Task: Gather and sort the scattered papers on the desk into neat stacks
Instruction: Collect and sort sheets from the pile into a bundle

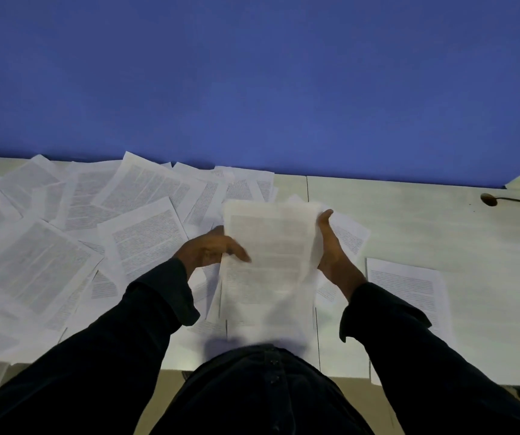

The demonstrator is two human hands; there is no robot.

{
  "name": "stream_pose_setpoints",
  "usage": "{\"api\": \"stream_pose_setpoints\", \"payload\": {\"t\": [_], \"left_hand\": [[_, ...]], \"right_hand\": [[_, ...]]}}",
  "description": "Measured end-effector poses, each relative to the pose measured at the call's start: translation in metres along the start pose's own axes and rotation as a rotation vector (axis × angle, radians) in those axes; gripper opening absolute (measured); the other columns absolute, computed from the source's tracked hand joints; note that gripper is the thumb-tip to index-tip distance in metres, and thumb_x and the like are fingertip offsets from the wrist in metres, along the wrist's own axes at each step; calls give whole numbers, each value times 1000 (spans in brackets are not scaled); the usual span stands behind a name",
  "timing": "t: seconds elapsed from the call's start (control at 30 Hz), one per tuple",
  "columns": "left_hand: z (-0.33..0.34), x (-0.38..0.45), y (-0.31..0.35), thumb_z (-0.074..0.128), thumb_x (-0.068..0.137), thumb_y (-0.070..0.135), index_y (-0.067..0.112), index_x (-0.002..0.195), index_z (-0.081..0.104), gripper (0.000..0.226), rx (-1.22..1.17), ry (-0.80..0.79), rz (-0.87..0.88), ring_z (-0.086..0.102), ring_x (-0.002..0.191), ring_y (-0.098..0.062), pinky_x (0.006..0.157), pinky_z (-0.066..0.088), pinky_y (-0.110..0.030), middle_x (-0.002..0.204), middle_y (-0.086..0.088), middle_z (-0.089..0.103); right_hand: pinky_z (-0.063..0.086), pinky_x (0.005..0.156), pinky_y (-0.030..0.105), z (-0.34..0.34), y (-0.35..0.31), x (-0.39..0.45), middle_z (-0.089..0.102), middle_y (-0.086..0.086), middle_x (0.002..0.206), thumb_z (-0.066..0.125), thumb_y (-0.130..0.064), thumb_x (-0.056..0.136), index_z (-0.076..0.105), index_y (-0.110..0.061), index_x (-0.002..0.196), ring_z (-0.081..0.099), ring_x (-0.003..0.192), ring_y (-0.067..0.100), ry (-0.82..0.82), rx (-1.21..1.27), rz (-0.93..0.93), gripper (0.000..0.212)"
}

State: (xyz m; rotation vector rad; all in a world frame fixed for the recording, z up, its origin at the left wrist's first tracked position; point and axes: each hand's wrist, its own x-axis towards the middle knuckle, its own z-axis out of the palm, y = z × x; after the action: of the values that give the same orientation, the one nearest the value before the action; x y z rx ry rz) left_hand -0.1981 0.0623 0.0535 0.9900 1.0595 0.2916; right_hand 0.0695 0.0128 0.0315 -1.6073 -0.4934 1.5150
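Note:
A small bundle of printed sheets (271,255) is lifted above the desk in front of me, blurred by motion. My left hand (210,249) holds its left edge, thumb lying over the front of the page. My right hand (330,246) holds the right edge, fingers behind the paper and thumb up at the top corner. Many scattered printed sheets (73,233) overlap across the left half of the pale desk (409,221). A single sheet (409,290) lies flat to the right of my right forearm. More pages lie under the held bundle.
A blue partition wall (258,83) rises behind the desk's far edge. A dark cable with a round end (490,200) lies at the far right. A seam (307,186) divides two desk panels. The desk's near edge runs just in front of my torso.

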Motion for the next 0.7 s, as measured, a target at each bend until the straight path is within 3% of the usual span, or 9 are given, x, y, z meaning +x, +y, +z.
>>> {"api": "stream_pose_setpoints", "payload": {"t": [0.07,0.13,0.2,0.27,0.33,0.4,0.5,0.57,0.7], "left_hand": [[5,2,-5,81,67,-16,11,120,68,60,16,-16,-4,69,110,-26,92,58,-41,117,-7,73],[8,5,-10,83,65,-14,6,119,69,59,-111,86,47,67,113,-30,97,56,-44,117,-10,73],[10,5,-20,86,63,-11,2,117,70,58,-205,183,81,66,115,-30,97,56,-41,115,-10,74],[14,0,-44,85,66,-8,1,110,72,47,-125,172,52,71,107,-24,91,58,-35,106,-6,77],[22,-9,-77,85,67,-5,4,110,73,45,-9,72,-65,72,105,-20,90,59,-32,106,-4,77],[29,-13,-108,88,62,-3,6,115,72,56,1,40,-197,68,113,-26,98,56,-37,115,-6,75],[41,-13,-126,85,67,-8,3,118,71,55,-148,92,-265,67,115,-29,97,56,-37,116,-8,74],[48,-11,-125,86,67,-6,6,120,70,56,-211,102,-267,67,114,-28,100,54,-39,116,-7,74],[53,-10,-122,85,68,-5,8,116,73,51,-302,179,-204,71,106,-26,94,57,-38,115,-8,75]], "right_hand": [[48,108,50,4,-2,7,74,-5,124,44,-105,59,72,-41,122,66,122,27,24,-16,-55,94],[49,108,50,16,-13,-4,75,-1,121,39,-104,63,73,-34,120,67,118,28,59,-11,-44,96],[55,98,47,21,-23,-20,76,2,113,31,-96,77,72,-26,116,69,111,29,70,25,-27,89],[57,81,43,12,-15,-23,74,3,105,29,-89,84,70,-21,107,69,100,27,102,65,35,83],[58,75,41,-3,15,-22,74,5,109,35,-93,79,69,-21,115,69,99,27,65,21,110,88],[59,90,47,-19,55,-13,73,5,125,47,-95,72,65,-27,132,70,111,29,-38,-72,151,93],[48,112,45,-24,91,-15,69,0,135,74,-81,68,64,-26,137,65,123,24,-134,-141,201,89],[50,109,39,-11,88,-32,73,-4,127,87,-58,72,67,-21,133,69,118,20,-167,-155,182,74],[59,94,36,-3,91,-36,77,1,117,89,-32,78,72,-17,124,74,107,20,-165,-78,173,52]]}}
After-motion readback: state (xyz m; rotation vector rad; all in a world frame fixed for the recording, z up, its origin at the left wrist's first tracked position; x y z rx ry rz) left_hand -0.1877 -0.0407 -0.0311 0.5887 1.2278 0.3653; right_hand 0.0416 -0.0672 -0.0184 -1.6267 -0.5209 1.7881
